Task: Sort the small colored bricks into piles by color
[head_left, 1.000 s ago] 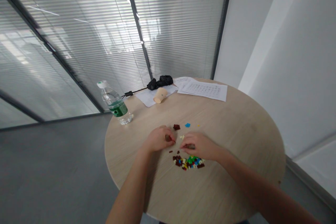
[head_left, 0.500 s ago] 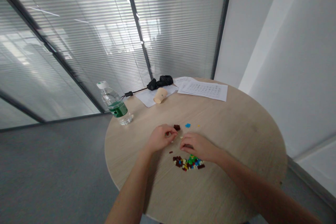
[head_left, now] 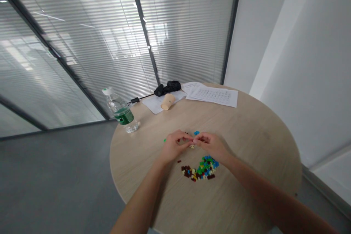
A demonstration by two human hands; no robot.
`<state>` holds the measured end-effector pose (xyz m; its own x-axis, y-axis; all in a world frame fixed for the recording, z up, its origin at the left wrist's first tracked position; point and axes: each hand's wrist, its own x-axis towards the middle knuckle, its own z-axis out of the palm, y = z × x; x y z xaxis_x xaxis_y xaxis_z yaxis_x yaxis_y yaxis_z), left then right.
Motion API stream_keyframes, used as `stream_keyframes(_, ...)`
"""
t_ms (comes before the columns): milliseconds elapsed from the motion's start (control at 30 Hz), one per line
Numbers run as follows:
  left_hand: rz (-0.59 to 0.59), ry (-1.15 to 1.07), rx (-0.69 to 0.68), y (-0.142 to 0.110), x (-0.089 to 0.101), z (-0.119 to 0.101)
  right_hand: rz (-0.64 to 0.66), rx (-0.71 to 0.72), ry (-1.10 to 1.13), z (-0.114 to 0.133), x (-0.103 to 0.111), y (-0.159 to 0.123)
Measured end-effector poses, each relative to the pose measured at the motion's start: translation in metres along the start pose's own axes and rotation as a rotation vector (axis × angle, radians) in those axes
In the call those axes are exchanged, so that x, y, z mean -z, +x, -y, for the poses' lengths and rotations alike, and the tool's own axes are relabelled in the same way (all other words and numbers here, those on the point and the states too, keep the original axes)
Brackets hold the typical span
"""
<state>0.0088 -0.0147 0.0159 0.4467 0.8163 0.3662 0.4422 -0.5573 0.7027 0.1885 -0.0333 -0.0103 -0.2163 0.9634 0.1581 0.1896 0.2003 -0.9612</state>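
My left hand (head_left: 174, 147) and my right hand (head_left: 216, 148) meet fingertip to fingertip over the middle of the table. Both are closed in a pinch, and whatever lies between the fingers is too small to make out. Just under the fingertips are small cream toy bricks (head_left: 192, 146). Blue bricks (head_left: 196, 132) lie beyond them, and a green one (head_left: 165, 140) shows left of my left hand. Nearer to me spreads a pile of small mixed-colour toy bricks (head_left: 203, 169), with a single brown brick (head_left: 179, 161) apart on its left.
A clear water bottle with a green label (head_left: 124, 116) stands at the table's left edge. Toward the back are a paper cup (head_left: 168, 101) on its side, a black bundled item (head_left: 173, 86) with a cable, and printed sheets (head_left: 216, 95). Blinds and a white wall border the round table (head_left: 255, 131).
My right hand has moved up and away from the pile, uncovering more green and blue bricks. My left hand has shifted right, and the fingertips of both hands now meet.
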Motion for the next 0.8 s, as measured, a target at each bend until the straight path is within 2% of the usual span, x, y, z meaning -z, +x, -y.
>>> stream_keyframes(267, -0.042, 0.076, 0.042, 0.002, -0.002, 0.001, -0.027, -0.068, 0.033, -0.007, -0.002, 0.003)
stream_keyframes(467, -0.181, 0.184, 0.204, 0.008, -0.006, 0.019, -0.053, -0.063, 0.028, -0.006, 0.002, 0.003)
stream_keyframes(567, -0.237, 0.316, 0.221, 0.010, -0.006, 0.028, -0.070, -0.080, -0.028, -0.005, 0.005, 0.003)
stream_keyframes(800, -0.183, 0.409, 0.201, 0.012, -0.007, 0.034, -0.069, -0.064, -0.046, -0.007, 0.006, 0.004)
